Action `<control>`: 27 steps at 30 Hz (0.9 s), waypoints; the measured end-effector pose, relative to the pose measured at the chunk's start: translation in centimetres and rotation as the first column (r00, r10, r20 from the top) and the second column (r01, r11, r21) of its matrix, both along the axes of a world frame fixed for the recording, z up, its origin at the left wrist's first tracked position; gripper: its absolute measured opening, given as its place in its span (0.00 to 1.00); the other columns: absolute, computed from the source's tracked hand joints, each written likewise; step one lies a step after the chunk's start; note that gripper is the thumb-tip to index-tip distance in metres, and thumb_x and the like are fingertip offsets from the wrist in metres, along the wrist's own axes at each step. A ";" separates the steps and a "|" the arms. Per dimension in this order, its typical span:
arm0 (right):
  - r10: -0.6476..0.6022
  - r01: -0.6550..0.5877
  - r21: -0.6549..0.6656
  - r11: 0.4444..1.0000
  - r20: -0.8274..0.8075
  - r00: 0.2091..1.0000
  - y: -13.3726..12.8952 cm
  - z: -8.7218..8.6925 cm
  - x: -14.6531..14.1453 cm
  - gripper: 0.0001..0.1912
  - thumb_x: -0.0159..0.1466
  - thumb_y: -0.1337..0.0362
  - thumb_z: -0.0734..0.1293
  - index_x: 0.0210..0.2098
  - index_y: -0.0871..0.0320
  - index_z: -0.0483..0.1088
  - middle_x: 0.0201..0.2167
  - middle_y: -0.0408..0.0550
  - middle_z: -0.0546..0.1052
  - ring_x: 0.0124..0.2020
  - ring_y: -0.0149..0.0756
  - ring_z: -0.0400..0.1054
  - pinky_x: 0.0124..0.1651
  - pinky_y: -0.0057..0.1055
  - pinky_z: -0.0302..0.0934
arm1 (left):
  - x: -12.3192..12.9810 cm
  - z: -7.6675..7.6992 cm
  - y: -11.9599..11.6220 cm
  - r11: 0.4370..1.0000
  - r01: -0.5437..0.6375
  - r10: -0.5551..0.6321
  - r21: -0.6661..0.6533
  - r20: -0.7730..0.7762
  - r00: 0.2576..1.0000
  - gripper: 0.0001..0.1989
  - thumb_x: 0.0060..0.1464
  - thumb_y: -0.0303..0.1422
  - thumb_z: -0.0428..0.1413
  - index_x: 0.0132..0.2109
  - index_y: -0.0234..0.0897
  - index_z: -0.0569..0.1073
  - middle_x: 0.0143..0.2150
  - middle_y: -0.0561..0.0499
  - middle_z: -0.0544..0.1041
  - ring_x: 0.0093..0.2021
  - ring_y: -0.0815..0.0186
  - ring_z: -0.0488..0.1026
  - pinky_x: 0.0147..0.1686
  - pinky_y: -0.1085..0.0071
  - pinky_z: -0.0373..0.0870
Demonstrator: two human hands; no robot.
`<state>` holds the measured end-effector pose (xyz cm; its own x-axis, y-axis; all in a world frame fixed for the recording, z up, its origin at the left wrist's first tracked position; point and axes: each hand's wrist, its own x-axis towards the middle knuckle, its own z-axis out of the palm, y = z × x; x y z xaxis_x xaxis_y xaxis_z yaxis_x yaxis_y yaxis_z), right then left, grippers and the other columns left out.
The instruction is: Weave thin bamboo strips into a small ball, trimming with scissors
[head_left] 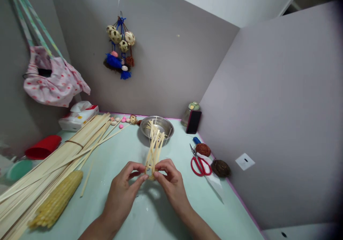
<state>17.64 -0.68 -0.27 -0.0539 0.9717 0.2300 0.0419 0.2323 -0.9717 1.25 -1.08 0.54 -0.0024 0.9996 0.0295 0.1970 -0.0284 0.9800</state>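
Between my two hands is a small piece of weaving (150, 166) made of pale flat strips, whose long loose ends point away from me towards a metal bowl (170, 129). My left hand (124, 186) pinches its left edge between thumb and fingers. On the opposite edge, the thumb and fingers of my right hand (173, 181) are closed as well. The lower part of the weave is partly covered by my fingertips. More short strips lie in the bowl, just beyond the loose ends.
Long strips in a bundle (80, 136) and a yellow braided piece (59, 199) lie left. Red-handled scissors (200, 165), brown yarn balls (221, 168), a phone (194, 122) and a jar (186, 116) are right. A tissue box (77, 118) stands at the back left.
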 end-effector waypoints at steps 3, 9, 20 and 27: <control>-0.003 0.003 -0.010 1.000 0.000 1.000 0.0 0.0 0.0 0.03 0.60 0.63 0.70 0.33 0.55 0.75 0.36 0.46 0.68 0.39 0.36 0.67 0.37 0.28 0.68 | 0.1 0.0 -0.1 1.000 0.001 0.000 -0.027 0.011 1.000 0.06 0.50 0.38 0.59 0.34 0.43 0.72 0.37 0.52 0.78 0.43 0.56 0.78 0.45 0.62 0.71; 0.020 -0.023 -0.055 0.998 -0.054 0.998 0.1 0.1 0.0 0.04 0.60 0.62 0.71 0.32 0.56 0.75 0.35 0.44 0.68 0.34 0.33 0.68 0.35 0.29 0.69 | 0.2 0.2 -0.2 0.999 0.014 -0.014 -0.033 0.021 1.000 0.05 0.50 0.37 0.59 0.33 0.43 0.72 0.34 0.54 0.78 0.40 0.58 0.78 0.43 0.64 0.71; 0.002 -0.008 -0.090 0.996 -0.059 0.998 0.0 0.4 -0.1 0.08 0.58 0.59 0.73 0.29 0.57 0.75 0.33 0.43 0.67 0.30 0.32 0.68 0.33 0.29 0.71 | -0.1 -0.2 -0.4 0.985 0.116 -0.105 0.125 -0.091 0.990 0.03 0.57 0.35 0.55 0.36 0.43 0.71 0.35 0.52 0.76 0.41 0.58 0.76 0.43 0.62 0.69; -0.001 -0.006 -0.102 0.995 -0.068 0.998 0.0 0.6 -0.1 0.08 0.57 0.59 0.73 0.29 0.57 0.75 0.32 0.43 0.68 0.30 0.32 0.68 0.32 0.29 0.70 | 0.3 -0.2 -0.4 0.996 0.084 -0.081 0.032 -0.081 0.993 0.05 0.53 0.33 0.59 0.36 0.43 0.70 0.37 0.53 0.75 0.42 0.57 0.75 0.45 0.60 0.68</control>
<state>17.50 -0.66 0.31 -0.0439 0.9902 0.1324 -0.0251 0.1314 -0.9910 1.55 -1.43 0.36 0.0837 0.9946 0.0618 0.2701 -0.0824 0.9593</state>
